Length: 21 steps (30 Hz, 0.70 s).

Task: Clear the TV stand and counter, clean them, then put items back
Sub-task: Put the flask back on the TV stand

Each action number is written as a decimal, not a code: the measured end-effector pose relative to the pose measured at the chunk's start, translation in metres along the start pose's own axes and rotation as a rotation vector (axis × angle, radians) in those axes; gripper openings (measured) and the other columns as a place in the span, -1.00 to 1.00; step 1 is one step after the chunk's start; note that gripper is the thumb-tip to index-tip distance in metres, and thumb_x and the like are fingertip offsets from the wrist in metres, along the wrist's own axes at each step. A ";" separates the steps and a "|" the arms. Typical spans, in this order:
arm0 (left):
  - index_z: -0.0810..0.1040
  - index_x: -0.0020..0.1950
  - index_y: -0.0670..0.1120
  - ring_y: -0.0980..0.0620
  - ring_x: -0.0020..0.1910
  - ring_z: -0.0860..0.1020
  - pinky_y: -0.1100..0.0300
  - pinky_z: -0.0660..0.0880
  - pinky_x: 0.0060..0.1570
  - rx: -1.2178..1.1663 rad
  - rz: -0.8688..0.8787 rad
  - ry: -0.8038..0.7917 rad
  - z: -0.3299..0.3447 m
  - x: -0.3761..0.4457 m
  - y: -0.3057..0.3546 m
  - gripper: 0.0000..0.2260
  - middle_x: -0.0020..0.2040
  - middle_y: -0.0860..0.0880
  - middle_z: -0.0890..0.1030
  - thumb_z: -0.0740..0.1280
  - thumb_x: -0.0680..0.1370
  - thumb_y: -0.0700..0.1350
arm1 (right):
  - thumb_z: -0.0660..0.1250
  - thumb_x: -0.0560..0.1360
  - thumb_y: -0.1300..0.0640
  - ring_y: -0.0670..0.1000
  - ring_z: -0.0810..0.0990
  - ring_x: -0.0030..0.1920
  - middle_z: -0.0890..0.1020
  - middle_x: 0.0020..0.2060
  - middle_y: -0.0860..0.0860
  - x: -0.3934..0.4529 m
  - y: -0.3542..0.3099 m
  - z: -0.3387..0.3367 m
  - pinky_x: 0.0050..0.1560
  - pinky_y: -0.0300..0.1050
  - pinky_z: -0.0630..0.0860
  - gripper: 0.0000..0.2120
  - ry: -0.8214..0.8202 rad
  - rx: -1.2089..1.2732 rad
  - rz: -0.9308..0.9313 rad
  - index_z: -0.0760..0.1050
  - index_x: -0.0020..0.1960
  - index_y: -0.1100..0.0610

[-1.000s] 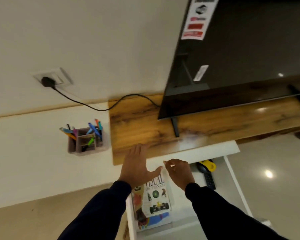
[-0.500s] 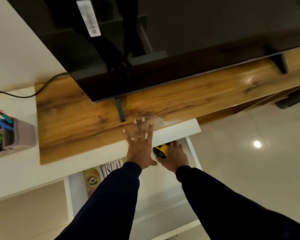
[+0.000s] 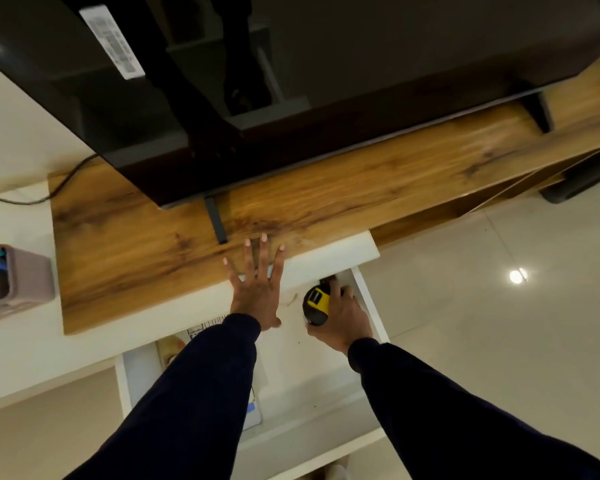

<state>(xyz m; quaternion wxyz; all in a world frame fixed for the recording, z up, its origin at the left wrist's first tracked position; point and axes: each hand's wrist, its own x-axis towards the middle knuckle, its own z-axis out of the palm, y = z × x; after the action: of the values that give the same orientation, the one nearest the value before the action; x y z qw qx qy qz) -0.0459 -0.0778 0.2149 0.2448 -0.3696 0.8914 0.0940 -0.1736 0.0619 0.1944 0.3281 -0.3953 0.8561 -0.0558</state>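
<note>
My left hand point(image 3: 257, 285) lies flat with fingers spread on the front edge of the white counter point(image 3: 32, 344), fingertips reaching the wooden TV stand top point(image 3: 136, 251). My right hand point(image 3: 342, 318) is inside the open white drawer point(image 3: 369, 299) below the counter and grips a yellow and black tool point(image 3: 316, 301). A black TV point(image 3: 326, 81) stands on the wooden top, its thin foot point(image 3: 216, 221) just beyond my left fingertips.
A grey pen holder point(image 3: 18, 282) with coloured pens stands on the counter at far left. A black cable point(image 3: 63, 181) runs behind the TV. A book point(image 3: 174, 344) lies in the drawer, mostly under my left arm. Glossy floor tiles point(image 3: 499, 323) lie to the right.
The view swung right and closer to the TV. My left hand moved from above the book onto the counter edge. My right hand reached into the drawer and closed on the yellow tool.
</note>
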 end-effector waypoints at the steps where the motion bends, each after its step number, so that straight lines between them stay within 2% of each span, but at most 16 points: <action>1: -0.53 0.52 -0.09 -0.43 0.48 -0.42 -0.59 -0.14 0.34 0.002 0.006 -0.025 -0.006 -0.001 0.001 0.42 0.48 -0.27 -0.55 0.60 0.23 0.27 | 0.50 0.30 -0.22 0.15 0.54 0.17 0.41 0.23 0.08 -0.008 0.003 -0.010 0.04 -0.02 0.59 -0.11 -0.004 0.007 0.000 0.19 0.45 0.10; 3: -0.48 0.55 -0.09 -0.46 0.49 -0.38 -0.57 -0.09 0.36 0.003 0.021 -0.059 -0.020 -0.005 0.005 0.33 0.50 -0.30 -0.51 0.55 0.31 0.28 | 0.47 0.29 -0.27 0.13 0.55 0.12 0.43 0.17 0.05 -0.023 0.010 -0.036 -0.01 -0.04 0.58 -0.13 -0.012 0.009 -0.003 0.22 0.43 0.09; 6: -0.39 0.58 -0.06 -0.48 0.54 -0.19 -0.54 0.04 0.38 0.007 0.072 -0.063 -0.052 -0.013 0.022 0.21 0.57 -0.33 -0.33 0.49 0.38 0.29 | 0.44 0.26 -0.32 0.09 0.57 0.00 0.44 0.09 0.00 -0.041 0.018 -0.084 -0.09 -0.07 0.60 -0.15 -0.014 0.033 -0.017 0.26 0.39 0.05; 11: -0.34 0.60 -0.05 -0.42 0.57 -0.06 -0.47 0.18 0.37 0.098 0.215 -0.082 -0.127 -0.002 0.087 0.17 0.62 -0.26 -0.22 0.47 0.40 0.30 | 0.44 0.27 -0.39 0.00 0.55 -0.06 0.52 0.10 -0.02 -0.056 0.039 -0.197 -0.04 -0.18 0.55 -0.17 0.068 0.062 -0.045 0.31 0.38 0.01; 14: -0.34 0.60 -0.03 -0.38 0.58 -0.08 -0.44 0.21 0.39 0.121 0.260 -0.063 -0.170 0.024 0.132 0.15 0.62 -0.23 -0.21 0.47 0.41 0.28 | 0.38 0.24 -0.49 0.03 0.61 0.03 0.57 0.18 0.01 -0.045 0.066 -0.270 0.07 -0.09 0.62 -0.08 0.130 0.042 -0.070 0.30 0.43 0.00; 16: -0.35 0.60 -0.01 -0.36 0.59 -0.12 -0.45 0.17 0.39 0.105 0.279 -0.068 -0.196 0.046 0.166 0.14 0.62 -0.21 -0.24 0.49 0.43 0.23 | 0.36 0.24 -0.51 0.05 0.62 0.04 0.58 0.18 0.04 -0.035 0.091 -0.319 0.06 -0.05 0.65 -0.01 0.191 0.029 -0.072 0.24 0.49 -0.01; 21: -0.31 0.61 0.05 -0.31 0.60 -0.13 -0.44 0.16 0.41 0.091 0.258 -0.058 -0.245 0.117 0.249 0.08 0.63 -0.19 -0.23 0.47 0.46 0.20 | 0.43 0.34 -0.42 0.02 0.56 0.02 0.56 0.18 0.06 0.006 0.170 -0.436 -0.01 -0.16 0.61 -0.07 0.336 0.031 -0.083 0.21 0.53 0.02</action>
<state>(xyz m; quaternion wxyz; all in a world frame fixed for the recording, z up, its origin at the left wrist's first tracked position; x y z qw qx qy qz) -0.3823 -0.0585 0.3633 0.2730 -0.2376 0.9274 0.0946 -0.5493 0.1018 0.4699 0.1839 -0.4103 0.8810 -0.1475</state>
